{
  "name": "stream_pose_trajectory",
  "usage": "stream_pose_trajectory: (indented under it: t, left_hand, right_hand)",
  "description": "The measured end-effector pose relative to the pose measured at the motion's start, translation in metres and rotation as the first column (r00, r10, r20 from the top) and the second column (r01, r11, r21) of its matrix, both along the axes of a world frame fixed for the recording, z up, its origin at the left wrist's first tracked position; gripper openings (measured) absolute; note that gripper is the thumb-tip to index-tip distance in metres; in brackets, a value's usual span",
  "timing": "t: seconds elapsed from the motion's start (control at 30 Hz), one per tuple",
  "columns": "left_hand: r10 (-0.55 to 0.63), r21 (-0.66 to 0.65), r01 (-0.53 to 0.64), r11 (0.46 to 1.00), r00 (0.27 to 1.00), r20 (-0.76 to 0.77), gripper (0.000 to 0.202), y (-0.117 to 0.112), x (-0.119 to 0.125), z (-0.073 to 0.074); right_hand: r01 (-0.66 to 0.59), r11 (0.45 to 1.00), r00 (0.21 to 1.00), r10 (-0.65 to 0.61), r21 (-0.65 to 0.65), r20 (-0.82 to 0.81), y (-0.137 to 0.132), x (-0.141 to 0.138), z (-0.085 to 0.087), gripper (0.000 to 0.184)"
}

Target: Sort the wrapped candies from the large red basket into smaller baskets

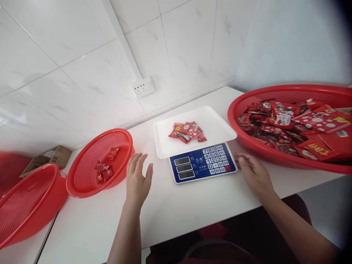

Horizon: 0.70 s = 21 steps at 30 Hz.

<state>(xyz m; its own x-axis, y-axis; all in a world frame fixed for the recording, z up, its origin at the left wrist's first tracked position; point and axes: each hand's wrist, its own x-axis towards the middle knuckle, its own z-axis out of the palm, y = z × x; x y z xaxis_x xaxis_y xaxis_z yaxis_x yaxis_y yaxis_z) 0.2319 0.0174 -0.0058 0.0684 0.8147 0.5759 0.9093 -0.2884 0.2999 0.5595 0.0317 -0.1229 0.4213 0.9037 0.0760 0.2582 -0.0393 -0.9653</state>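
A digital weighing scale (205,161) with a blue keypad panel stands on the white table. Several red candy packets (187,132) lie in a small pile on its white tray (220,124). To the left of the scale my left hand (138,179) hovers with fingers apart, holding nothing, close to the rim of a red plastic basket (74,179). Inside that basket are a few small red packets (104,171). My right hand (254,172) is beside the scale's right edge, thumb and fingers loosely extended with no object visible; whether it touches the scale I cannot tell.
A large red basket (275,88) heaped with red packets (297,124) stands at the right. Another red basket (52,190) is at the far left, in front of a cardboard box (59,157). The tiled wall behind carries a power socket (143,87).
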Motion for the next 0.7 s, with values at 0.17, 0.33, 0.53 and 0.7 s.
stream_pose_trajectory:
  t: [0.17, 0.33, 0.53, 0.7]
  left_hand:
    - [0.421, 0.104, -0.408, 0.907, 0.89, -0.178, 0.044, -0.028, -0.035, -0.033]
    - [0.574, -0.023, -0.589, 0.808, 0.795, -0.198, 0.054, -0.043, -0.073, -0.039]
    - [0.628, -0.001, -0.637, 0.771, 0.759, -0.17, 0.046, -0.033, -0.112, -0.042]
    - [0.683, 0.033, -0.687, 0.726, 0.716, -0.143, 0.051, -0.022, -0.146, -0.035]
  right_hand:
    - [0.003, 1.0, 1.0, -0.003, -0.011, 0.013, 0.0, 0.0, 0.003, 0.029]
    - [-0.019, 0.999, 1.0, 0.02, -0.03, 0.022, 0.001, 0.001, 0.003, 0.032]
    - [-0.029, 0.999, 1.0, 0.029, -0.035, 0.001, 0.003, 0.004, -0.005, 0.034]
    - [-0.027, 0.999, 0.999, 0.027, -0.025, 0.022, 0.004, 0.006, -0.012, 0.034]
